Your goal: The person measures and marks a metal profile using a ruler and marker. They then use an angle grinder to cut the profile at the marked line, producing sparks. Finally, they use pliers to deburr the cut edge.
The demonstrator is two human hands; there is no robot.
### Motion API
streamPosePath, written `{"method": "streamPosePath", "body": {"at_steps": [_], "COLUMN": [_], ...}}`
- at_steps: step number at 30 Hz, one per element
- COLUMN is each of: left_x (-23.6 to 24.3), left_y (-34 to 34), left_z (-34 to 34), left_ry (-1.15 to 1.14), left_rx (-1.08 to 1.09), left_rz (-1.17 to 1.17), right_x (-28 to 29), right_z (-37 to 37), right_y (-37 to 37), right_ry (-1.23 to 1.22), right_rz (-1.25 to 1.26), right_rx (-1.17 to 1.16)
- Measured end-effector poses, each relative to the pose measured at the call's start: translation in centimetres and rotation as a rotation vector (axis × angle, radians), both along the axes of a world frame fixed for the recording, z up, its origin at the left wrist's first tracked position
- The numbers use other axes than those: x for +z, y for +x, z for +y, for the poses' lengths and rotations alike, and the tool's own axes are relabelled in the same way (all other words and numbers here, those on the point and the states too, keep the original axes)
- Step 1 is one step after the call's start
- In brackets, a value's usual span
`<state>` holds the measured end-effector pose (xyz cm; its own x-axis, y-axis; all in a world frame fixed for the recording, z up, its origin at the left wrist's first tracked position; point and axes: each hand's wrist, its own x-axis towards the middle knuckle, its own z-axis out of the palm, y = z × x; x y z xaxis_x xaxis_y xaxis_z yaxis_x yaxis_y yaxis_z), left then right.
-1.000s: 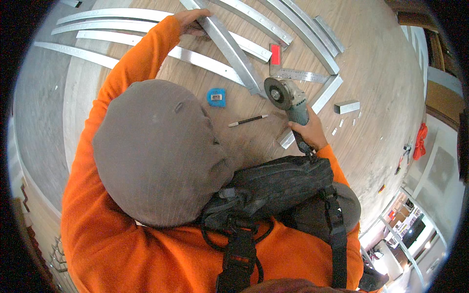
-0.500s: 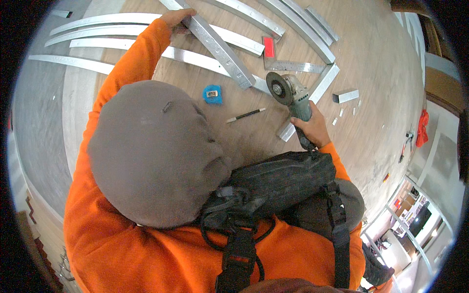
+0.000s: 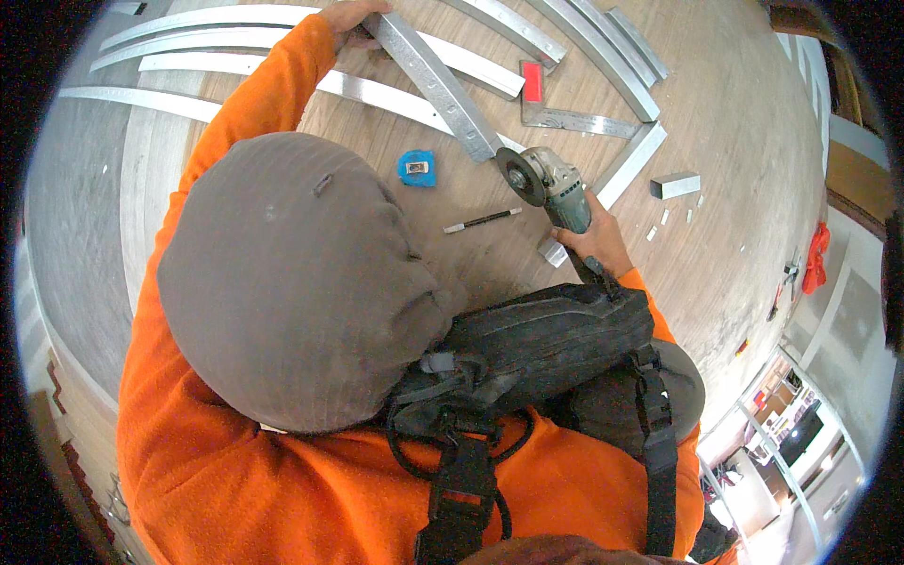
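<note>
Wrapped around the body of one angle grinder (image 3: 569, 205), the right hand (image 3: 603, 237) had a full grip, thumb over the casing; the left hand (image 3: 353, 21) had its grip curled about the far part of one long metal stud (image 3: 438, 89). I counted one blue tape measure (image 3: 416, 169), one black-and-white pen (image 3: 482, 221) and one steel square (image 3: 584, 123) with a red patch on its handle. Four pale metal strips (image 3: 202, 63) showed left of the orange sleeve (image 3: 273, 99); three lengths of metal profile (image 3: 603, 56) ran side by side at upper right, with a single length (image 3: 499, 28) to their left. One short piece (image 3: 633, 167) lay behind the grinder, one hollow offcut (image 3: 675, 185) right of it, and at least three small white scraps (image 3: 652, 233) near that. The held stud's near end came just beside the grinder disc (image 3: 521, 176); whether they touched, I couldn't tell. Wood-grained floor (image 3: 443, 198) showed between tape and pen, and a broad stretch spread from the offcut toward the right-hand wall. On the near side, a grey-clothed knee (image 3: 292, 282) and black pouch (image 3: 551, 348) edged the working room.
</note>
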<state>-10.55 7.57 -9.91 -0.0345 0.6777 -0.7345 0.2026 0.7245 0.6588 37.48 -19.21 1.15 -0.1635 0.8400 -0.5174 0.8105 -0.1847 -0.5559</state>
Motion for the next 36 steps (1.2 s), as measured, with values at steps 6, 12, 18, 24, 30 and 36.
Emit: {"method": "streamPosePath", "body": {"at_steps": [6,12,18,24,30,36], "left_x": [1.0,0.4,-0.5,-3.1,-2.4,-1.8], "left_y": [0.2,0.0,0.0,-2.8,-1.5,-1.4], "left_z": [-0.6,-0.5,-0.4,0.8,0.1,-0.3], "left_ry": [0.058,0.09,0.119,0.077,0.157,0.157], "left_rx": [0.082,0.092,0.092,-0.023,0.069,0.067], "left_rz": [-0.053,-0.042,-0.098,-0.212,-0.163,-0.165], "right_x": [-0.1,0.3,-0.3,0.0,-0.2,0.3], "right_z": [0.3,0.5,0.7,1.0,1.5,2.0], "right_y": [-0.3,-0.6,-0.1,-0.8,-1.1,-1.5], "right_ry": [-0.008,-0.012,-0.018,-0.078,-0.039,-0.074], "right_rz": [0.022,0.046,0.035,0.136,0.001,0.036], "right_rx": [0.011,-0.011,0.02,-0.046,-0.008,-0.004]}}
